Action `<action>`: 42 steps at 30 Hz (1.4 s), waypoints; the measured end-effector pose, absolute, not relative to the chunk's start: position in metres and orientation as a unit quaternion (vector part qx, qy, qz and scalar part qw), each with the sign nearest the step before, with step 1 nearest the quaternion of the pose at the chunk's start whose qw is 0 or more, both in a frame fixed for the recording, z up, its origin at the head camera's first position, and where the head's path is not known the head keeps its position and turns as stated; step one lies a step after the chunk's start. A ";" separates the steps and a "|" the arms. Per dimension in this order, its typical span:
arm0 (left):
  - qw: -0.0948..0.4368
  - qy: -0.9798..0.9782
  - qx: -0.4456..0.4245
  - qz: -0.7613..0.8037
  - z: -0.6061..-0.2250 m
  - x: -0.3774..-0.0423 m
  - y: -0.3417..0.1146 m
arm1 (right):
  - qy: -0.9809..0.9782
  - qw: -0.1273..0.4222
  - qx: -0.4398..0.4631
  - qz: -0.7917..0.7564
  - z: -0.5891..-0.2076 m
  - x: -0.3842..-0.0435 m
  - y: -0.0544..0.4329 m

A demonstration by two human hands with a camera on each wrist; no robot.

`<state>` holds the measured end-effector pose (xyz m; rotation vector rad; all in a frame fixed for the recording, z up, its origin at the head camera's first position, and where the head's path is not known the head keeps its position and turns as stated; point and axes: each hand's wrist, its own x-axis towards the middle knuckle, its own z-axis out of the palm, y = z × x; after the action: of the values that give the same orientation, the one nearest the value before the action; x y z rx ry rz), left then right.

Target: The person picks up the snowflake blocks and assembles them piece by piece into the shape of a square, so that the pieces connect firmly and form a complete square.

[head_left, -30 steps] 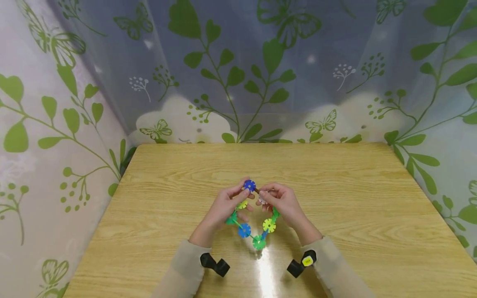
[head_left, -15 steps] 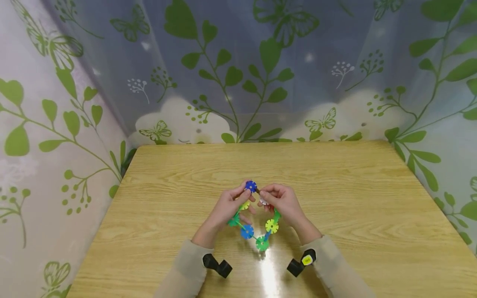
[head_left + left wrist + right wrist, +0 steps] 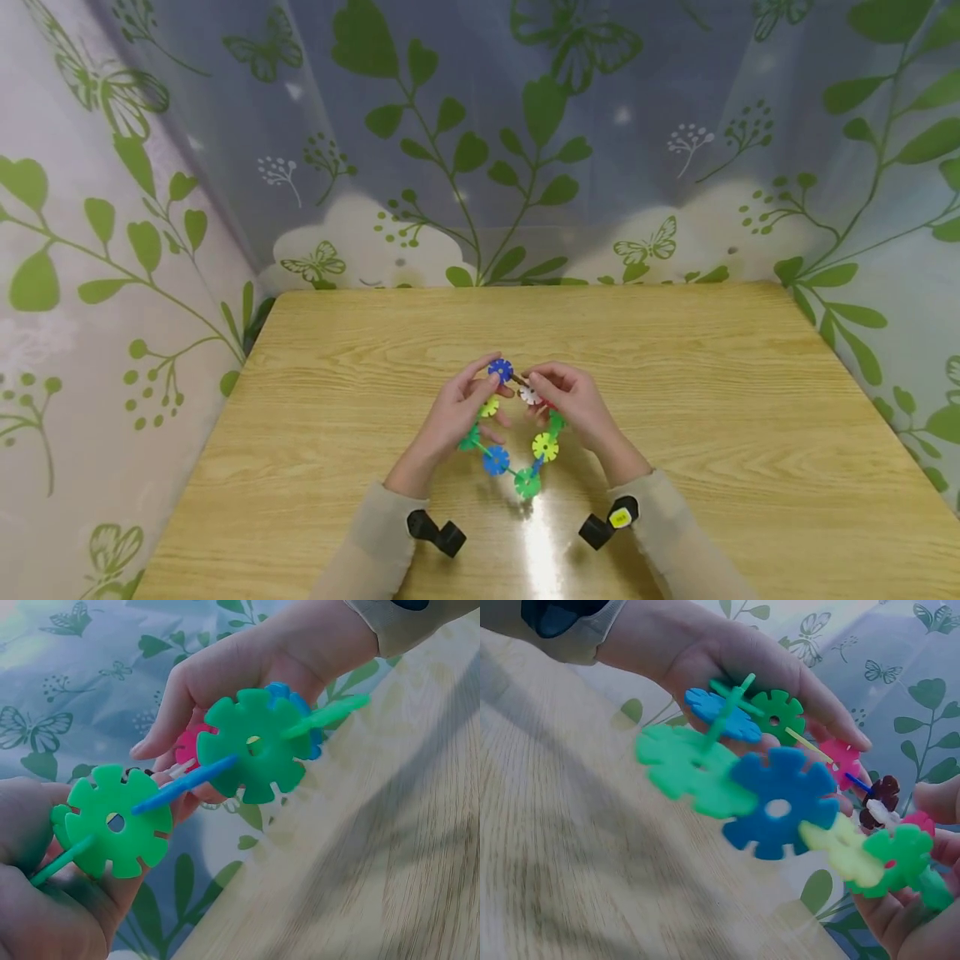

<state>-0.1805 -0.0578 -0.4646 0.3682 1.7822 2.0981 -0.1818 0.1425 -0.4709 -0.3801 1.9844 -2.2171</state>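
Observation:
A loop of colourful plastic interlocking discs (image 3: 527, 483), notched like flowers, hangs between both hands over the table. My left hand (image 3: 453, 410) pinches the dark blue disc (image 3: 500, 371) at the top between thumb and fingers. With thumb and index finger, my right hand (image 3: 579, 404) grips the loop by the white disc (image 3: 529, 394). A dark brown disc (image 3: 886, 792), seen edge-on in the head view, links the blue and white ones. Green, yellow and lighter blue discs (image 3: 496, 460) form the lower part. A pink disc (image 3: 840, 761) is partly covered by the left fingers.
The wood-grain table (image 3: 360, 342) spreads beneath the hands and ends at a patterned curtain (image 3: 480, 150) behind it. More leafy fabric (image 3: 105, 275) lines the sides. Black wrist cameras (image 3: 437, 533) sit on both sleeves.
Both hands and the loop have shifted slightly upward in the head view. The left index finger has straightened somewhat, and more of the white disc shows by the right thumb.

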 end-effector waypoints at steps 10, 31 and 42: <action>0.146 0.599 0.106 0.781 -0.465 -0.182 -0.054 | 0.563 0.024 -0.102 -0.820 -0.482 -0.178 0.135; 0.157 0.597 0.113 0.779 -0.468 -0.178 -0.044 | 0.585 -0.080 -0.059 -0.805 -0.532 -0.205 0.138; 0.143 0.626 0.082 0.762 -0.472 -0.182 -0.046 | 0.608 -0.035 -0.081 -0.789 -0.524 -0.205 0.142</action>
<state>-0.1816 -0.0465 -0.4717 0.2375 1.8051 2.1978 -0.2046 0.1423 -0.5235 -0.2609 1.9555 -2.5349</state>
